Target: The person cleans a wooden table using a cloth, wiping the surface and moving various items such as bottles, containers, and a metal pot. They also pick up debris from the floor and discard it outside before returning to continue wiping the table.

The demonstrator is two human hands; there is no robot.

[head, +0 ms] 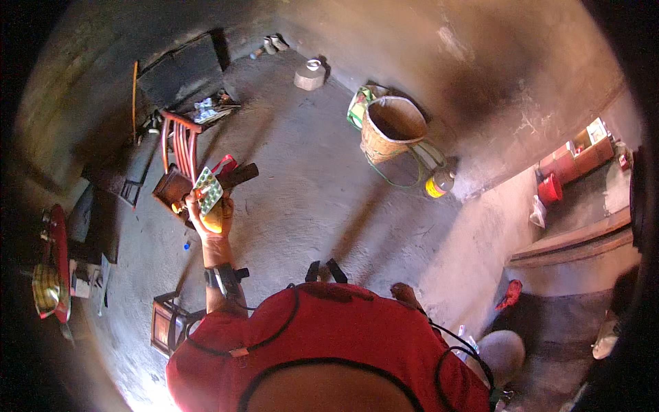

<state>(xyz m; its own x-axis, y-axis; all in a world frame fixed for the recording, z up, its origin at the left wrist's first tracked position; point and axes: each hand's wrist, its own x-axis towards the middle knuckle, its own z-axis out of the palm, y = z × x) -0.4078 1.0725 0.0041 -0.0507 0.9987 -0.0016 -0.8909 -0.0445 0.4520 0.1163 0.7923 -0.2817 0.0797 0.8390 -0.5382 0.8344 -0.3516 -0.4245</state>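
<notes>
My left hand (210,219), raised in front of me at the left, holds a blister pack (209,191) with rows of green dots. A yellow object (212,222) is in the same grip, against the palm. Beyond the fingers show a red strap (225,164) and a dark flat object (242,176); whether the hand holds them cannot be told. Just behind lies the seat of a reddish wooden chair (180,144) with a slatted back. My right hand (404,292) is low by my red shirt, mostly in shadow; its fingers cannot be made out.
A woven basket (383,141) with green straps stands by the wall, near a yellow-labelled bottle (440,184). A stone block (309,78) sits at the back. A small wooden seat (167,324) is at lower left. A red bucket (550,188) stands at right.
</notes>
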